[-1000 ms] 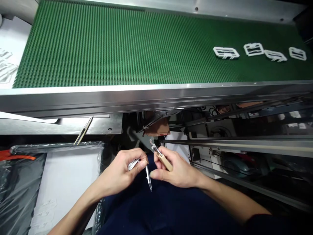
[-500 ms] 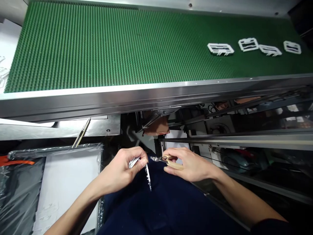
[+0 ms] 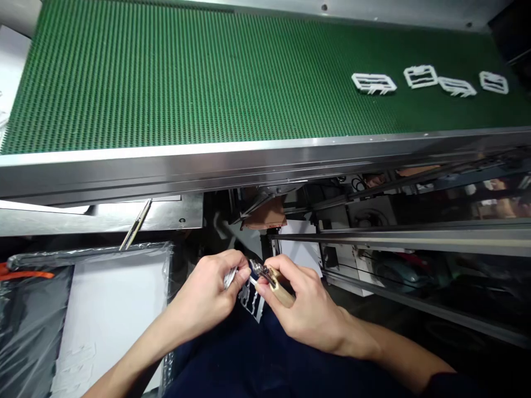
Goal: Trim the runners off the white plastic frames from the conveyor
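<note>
Four white plastic pieces [image 3: 420,76] are lying on the green belt [image 3: 207,83] while the left hand [image 3: 203,293] is pinching one more [image 3: 253,298], it seems, and the right hand [image 3: 307,312] is holding a wood-handled tool [image 3: 282,294] to it.

Before you, a green spiked conveyor belt [image 3: 186,83] bears four white plastic frames [image 3: 420,77] beyond its steel rail [image 3: 249,171], while tweezers [image 3: 135,224] rest on a steel ledge [image 3: 174,213] above a white sheet [image 3: 116,298] in clear plastic.
</note>
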### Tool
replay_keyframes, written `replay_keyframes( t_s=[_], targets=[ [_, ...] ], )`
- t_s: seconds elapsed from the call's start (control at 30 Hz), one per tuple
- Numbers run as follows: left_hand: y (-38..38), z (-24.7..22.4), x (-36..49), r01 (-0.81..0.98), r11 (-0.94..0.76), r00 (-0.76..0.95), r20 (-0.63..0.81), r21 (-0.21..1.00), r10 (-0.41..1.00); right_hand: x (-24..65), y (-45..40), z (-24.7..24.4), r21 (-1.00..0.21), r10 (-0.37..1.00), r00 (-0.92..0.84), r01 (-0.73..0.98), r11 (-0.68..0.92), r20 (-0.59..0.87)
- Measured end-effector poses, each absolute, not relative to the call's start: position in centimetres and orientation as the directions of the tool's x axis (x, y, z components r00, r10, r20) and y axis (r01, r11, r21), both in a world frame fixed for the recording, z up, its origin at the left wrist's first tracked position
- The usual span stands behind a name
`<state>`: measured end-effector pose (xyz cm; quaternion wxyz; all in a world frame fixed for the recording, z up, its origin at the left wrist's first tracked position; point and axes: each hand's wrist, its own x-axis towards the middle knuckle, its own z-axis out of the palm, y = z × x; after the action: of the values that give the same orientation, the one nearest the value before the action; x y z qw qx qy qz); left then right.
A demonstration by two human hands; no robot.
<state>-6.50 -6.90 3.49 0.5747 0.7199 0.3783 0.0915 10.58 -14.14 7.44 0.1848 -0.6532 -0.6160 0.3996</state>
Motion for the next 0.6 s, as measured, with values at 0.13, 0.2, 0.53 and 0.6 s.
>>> replay_keyframes(
  t_s=[0.13,0.2,0.53,0.6],
  targets=[
    [-6.9,3.5,-6.5,0.426,-0.069,0.7,-0.28,0.902,0.656,11.2,-13.7,7.7,-0.778,0.931,-0.111,0.587,-0.221,-0.348],
    [-6.9,3.5,-6.6,0.422,-0.073,0.702,-0.275,0.903,0.658,11.4,-13.6,7.8,-0.785,0.911,-0.116,0.556,-0.272,-0.397],
    [-6.9,3.4,-6.4,0.404,-0.102,0.736,-0.256,0.909,0.627,12.6,-11.2,7.9,-0.778,0.844,-0.32,0.606,-0.168,-0.431],
    [-7.0,3.4,-6.2,0.391,-0.121,0.749,-0.24,0.912,0.618,13.0,-10.4,8.4,-0.767,0.808,-0.374,0.626,-0.141,-0.454]
  ],
)
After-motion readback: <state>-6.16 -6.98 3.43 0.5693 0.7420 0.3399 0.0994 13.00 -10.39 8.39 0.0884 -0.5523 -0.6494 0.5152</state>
